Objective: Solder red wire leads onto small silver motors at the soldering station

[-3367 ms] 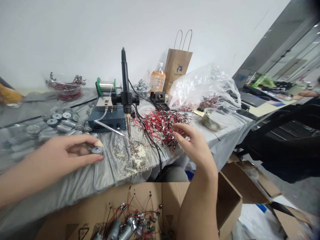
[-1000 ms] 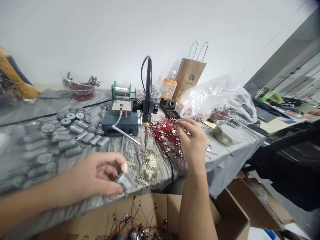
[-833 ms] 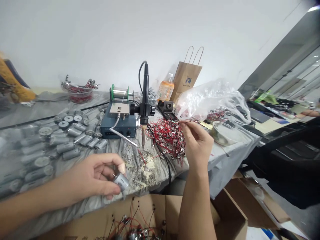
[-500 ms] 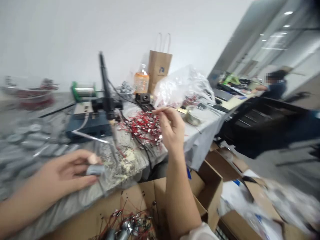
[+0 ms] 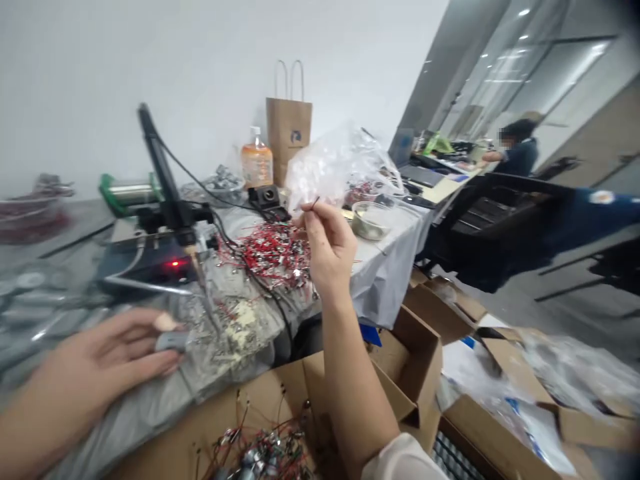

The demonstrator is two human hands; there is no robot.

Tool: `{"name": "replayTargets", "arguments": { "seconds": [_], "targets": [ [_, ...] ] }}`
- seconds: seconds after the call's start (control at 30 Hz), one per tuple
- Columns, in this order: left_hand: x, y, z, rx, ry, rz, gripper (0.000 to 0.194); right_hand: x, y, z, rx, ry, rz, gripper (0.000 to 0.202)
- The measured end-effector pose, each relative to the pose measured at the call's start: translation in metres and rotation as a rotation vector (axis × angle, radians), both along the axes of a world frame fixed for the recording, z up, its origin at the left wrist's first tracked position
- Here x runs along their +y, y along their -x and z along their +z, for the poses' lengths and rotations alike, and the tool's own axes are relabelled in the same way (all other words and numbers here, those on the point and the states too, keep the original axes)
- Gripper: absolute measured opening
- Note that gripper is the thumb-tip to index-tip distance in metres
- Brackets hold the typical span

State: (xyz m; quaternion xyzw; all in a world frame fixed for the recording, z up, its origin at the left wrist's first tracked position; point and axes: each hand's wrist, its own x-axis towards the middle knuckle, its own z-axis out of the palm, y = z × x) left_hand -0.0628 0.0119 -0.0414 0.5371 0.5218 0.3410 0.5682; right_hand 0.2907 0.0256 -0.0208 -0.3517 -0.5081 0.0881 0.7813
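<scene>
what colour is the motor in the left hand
The motor is grey; the head view shows it.

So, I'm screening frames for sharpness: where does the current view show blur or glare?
Head view: blur smears the soldering iron, left hand and grey cylinders at far left; the right hand looks somewhat clearer. Same head view: ceiling lights glare at upper right.
</scene>
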Motion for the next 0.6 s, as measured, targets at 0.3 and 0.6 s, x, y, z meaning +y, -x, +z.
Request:
{"name": "replayTargets", "arguments": {
  "seconds": [0.3, 0.6],
  "targets": [
    [-0.005, -0.032, 0.035, -0.201, 0.031, -0.018, 0.054, -0.012, 0.01, 0.006, 0.055, -0.051, -0.003, 0.012],
    [0.002, -0.051, 0.03, -0.288, 0.06, -0.01, 0.058, -0.02, 0.019, -0.023, -0.215, 0.191, 0.078, 0.02]
  ]
}}
